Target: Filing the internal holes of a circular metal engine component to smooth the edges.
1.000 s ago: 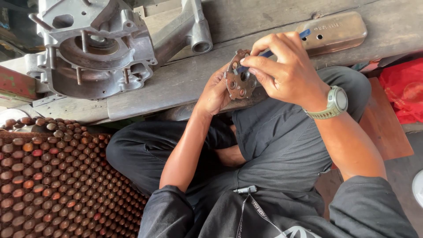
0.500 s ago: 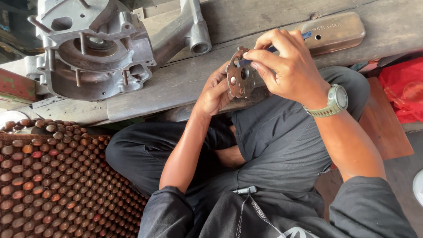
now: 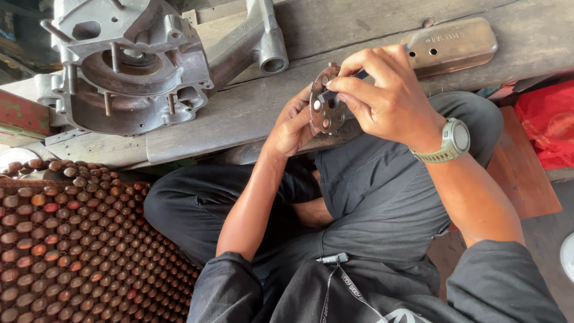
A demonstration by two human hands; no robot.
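Observation:
My left hand (image 3: 294,124) holds a round rusty metal plate with several holes (image 3: 323,110) upright over my lap, at the edge of the wooden bench. My right hand (image 3: 382,96), with a green wristwatch (image 3: 449,142) on the wrist, pinches a small dark-blue tool (image 3: 350,81) against the face of the plate. The tool's tip is hidden by my fingers.
A large grey cast-metal engine casing (image 3: 134,66) lies on the wooden bench (image 3: 239,110) at the upper left. A brownish metal cover (image 3: 454,45) rests at the upper right. A mat of wooden beads (image 3: 72,245) fills the lower left. A red bag (image 3: 547,122) sits at the right.
The plate has turned more edge-on in my left hand. My right hand has shifted its fingers and the tool across the plate's face.

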